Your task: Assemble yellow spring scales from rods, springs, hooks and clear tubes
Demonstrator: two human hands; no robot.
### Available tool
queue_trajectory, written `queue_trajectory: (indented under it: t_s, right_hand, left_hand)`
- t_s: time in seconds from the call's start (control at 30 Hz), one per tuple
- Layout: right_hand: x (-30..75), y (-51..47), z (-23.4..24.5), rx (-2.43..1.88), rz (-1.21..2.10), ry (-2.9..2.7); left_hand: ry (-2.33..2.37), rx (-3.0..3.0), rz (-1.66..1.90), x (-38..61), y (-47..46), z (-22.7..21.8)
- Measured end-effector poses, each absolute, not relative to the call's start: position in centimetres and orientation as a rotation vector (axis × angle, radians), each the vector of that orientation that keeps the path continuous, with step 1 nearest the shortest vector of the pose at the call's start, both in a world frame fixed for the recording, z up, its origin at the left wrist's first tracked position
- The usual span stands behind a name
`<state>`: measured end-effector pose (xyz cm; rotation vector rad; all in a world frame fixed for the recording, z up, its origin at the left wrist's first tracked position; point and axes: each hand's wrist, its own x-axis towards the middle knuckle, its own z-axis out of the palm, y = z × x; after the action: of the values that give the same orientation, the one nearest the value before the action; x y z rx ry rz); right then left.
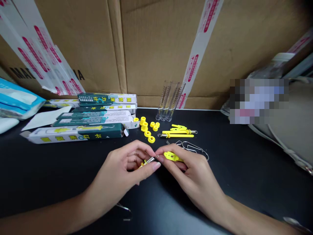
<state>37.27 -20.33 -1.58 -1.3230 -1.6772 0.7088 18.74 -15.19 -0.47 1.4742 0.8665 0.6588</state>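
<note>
Over the black bench (53,169): left hand (117,166) and right hand (195,176) close together, fingertips almost meeting, both raised off the surface.
Left hand: closed in a pinch on a slim steel-and-yellow spring rod (147,161), most of it hidden by the fingers.
Right hand: fingers curled, gripping a flat yellow plastic piece (172,156), part of it covered.
Handling: both look small and light. Plastic looks stiff; thin steel end likely slippery, so the yellow bodies look like the better fingertip hold.
Position: rod and plastic piece sit between the hands, steel tip just beside the right hand's fingers.
Nearby: bent steel wire hooks (193,147) just past the right hand; loose yellow plastic rings (146,129) and yellow spring-scale parts (177,133) farther ahead.
Back edge: clear graduated plastic tubes (168,101), white-and-green cardboard boxes (105,111), brown cardboard wall (151,49) with white-and-red tape (200,45).
</note>
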Motion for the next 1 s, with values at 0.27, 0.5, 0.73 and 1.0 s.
queue_trajectory:
  t_s: [0.27,0.5,0.73,1.0]
  right_hand:
    - [37.15,-20.16,-1.67,-1.284,0.74,-1.646]
    - [37.1,-20.02,-1.74,-1.253,0.683,-1.689]
    - [36.92,-20.06,-1.44,-1.239,0.788,-1.606]
    - [36.84,-20.29,-1.67,-1.248,0.881,-1.577]
  left_hand:
    - [0.843,1.555,0.644,18.44,-15.11,-0.76]
    - [0.887,1.518,0.673,18.9,-15.02,-0.43]
    - [0.977,1.536,0.662,18.85,-15.26,-0.37]
    - [0.868,1.469,0.739,18.86,-15.39,-0.11]
